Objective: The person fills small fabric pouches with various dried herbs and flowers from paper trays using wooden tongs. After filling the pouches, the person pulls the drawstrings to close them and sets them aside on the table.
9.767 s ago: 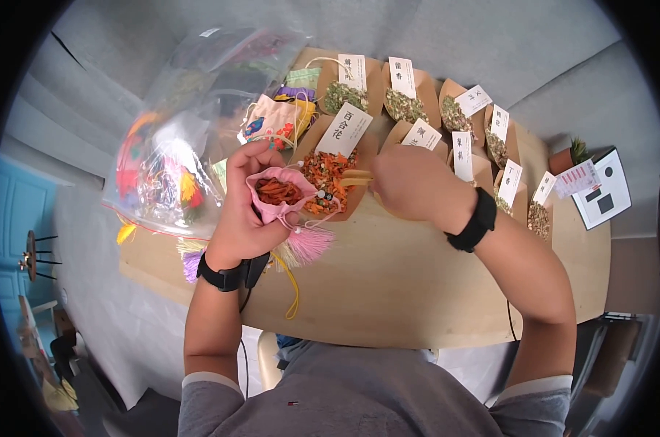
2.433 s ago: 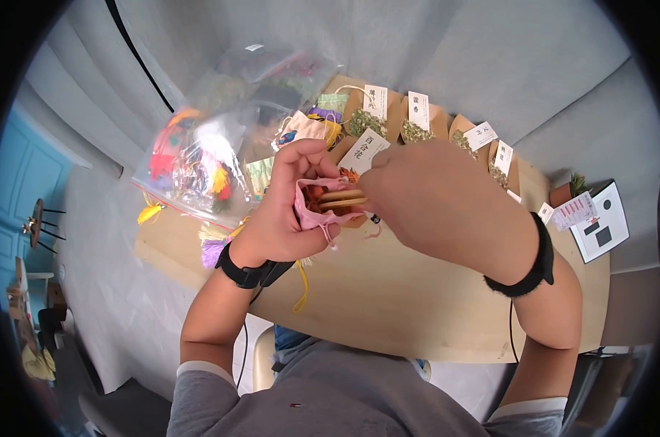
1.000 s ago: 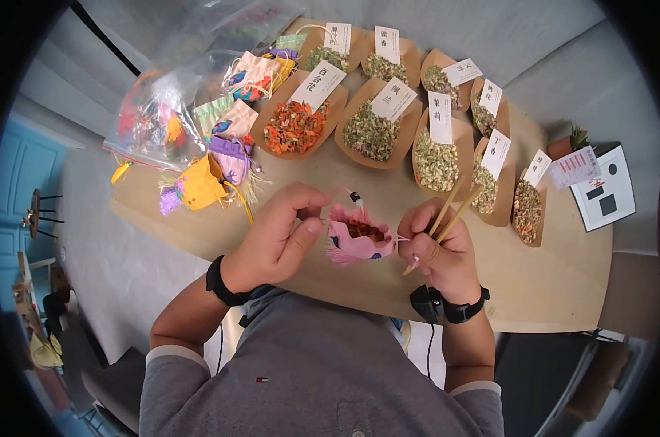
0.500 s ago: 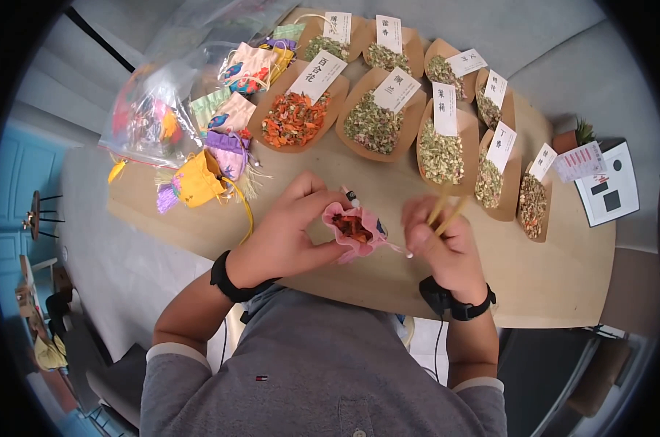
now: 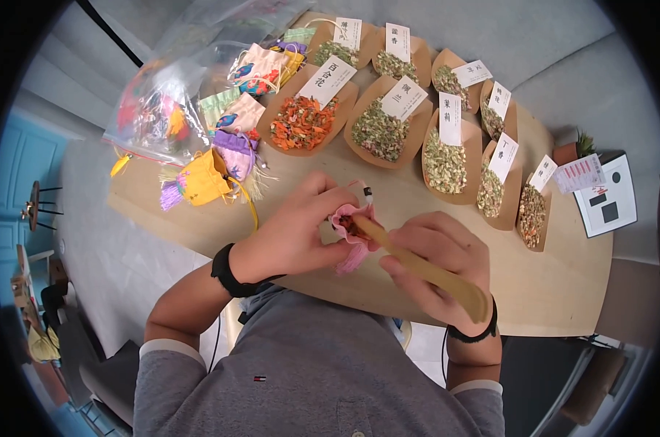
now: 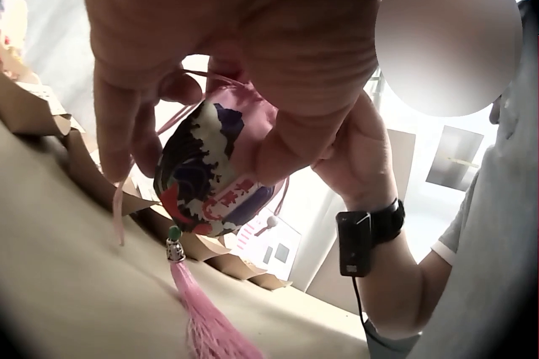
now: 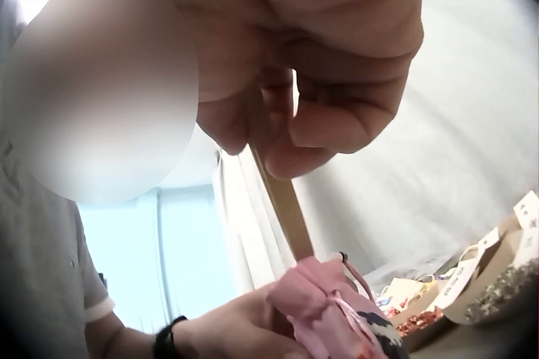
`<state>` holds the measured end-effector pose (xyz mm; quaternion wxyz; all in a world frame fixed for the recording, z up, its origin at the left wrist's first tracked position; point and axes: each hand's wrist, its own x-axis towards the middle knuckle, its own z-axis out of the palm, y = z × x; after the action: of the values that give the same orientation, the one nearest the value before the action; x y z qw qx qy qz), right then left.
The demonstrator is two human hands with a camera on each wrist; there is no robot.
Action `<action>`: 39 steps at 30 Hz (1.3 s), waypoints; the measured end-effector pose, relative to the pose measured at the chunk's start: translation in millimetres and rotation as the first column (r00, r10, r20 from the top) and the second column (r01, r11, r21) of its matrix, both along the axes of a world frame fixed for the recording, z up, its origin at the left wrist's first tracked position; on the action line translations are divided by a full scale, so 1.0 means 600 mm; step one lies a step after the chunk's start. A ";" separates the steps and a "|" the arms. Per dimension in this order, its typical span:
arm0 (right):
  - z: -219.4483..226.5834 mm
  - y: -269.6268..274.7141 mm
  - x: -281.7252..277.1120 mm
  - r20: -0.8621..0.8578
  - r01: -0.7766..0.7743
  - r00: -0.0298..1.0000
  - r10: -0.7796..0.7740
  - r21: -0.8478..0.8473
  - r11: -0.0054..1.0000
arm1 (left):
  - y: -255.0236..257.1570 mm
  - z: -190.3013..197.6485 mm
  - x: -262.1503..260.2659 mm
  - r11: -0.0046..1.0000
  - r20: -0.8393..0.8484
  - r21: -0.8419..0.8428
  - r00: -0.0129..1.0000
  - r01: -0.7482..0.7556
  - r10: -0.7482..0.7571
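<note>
Fingers (image 5: 336, 199) grip the pouch (image 6: 221, 155) near herb trays (image 5: 472, 146).

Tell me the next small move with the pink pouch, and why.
Probably press the wooden tongs gently downward to settle the dried filling: one end sits inside the open mouth of the pink pouch, the right hand holds the tongs, and the left hand steadies the pouch.
</note>
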<state>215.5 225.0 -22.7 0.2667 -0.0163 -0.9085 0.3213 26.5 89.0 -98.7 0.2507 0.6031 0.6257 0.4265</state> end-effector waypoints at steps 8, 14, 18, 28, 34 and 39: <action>-0.023 0.003 -0.013 0.049 -0.095 0.995 0.090 0.101 0.990 | 0.004 -0.012 0.000 0.998 0.196 -0.005 0.979 0.061 -0.059; 0.014 0.029 0.020 0.062 0.009 0.998 0.002 -0.172 0.985 | 0.006 0.000 -0.002 0.999 0.111 0.017 0.993 0.031 -0.033; -0.005 0.021 -0.006 0.126 -0.096 0.987 0.100 -0.030 0.995 | 0.007 -0.003 0.004 0.998 0.184 0.015 0.981 0.060 -0.062; -0.028 0.046 0.053 -0.138 0.096 0.968 -0.208 -0.564 0.820 | 0.000 -0.003 -0.001 0.998 0.217 0.011 0.975 0.055 -0.057; -0.070 0.013 0.017 0.158 0.130 0.985 -0.076 -0.365 0.922 | -0.009 0.015 0.000 0.999 0.232 0.000 0.972 0.040 -0.039; -0.103 0.007 0.020 0.159 0.106 0.987 -0.014 -0.583 0.805 | -0.011 -0.001 0.004 0.998 0.338 0.055 0.941 -0.028 0.008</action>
<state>227.6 229.0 -84.4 0.1908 -0.1507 -0.7800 0.5766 28.8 82.6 -99.6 0.3323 0.5226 0.5660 0.5442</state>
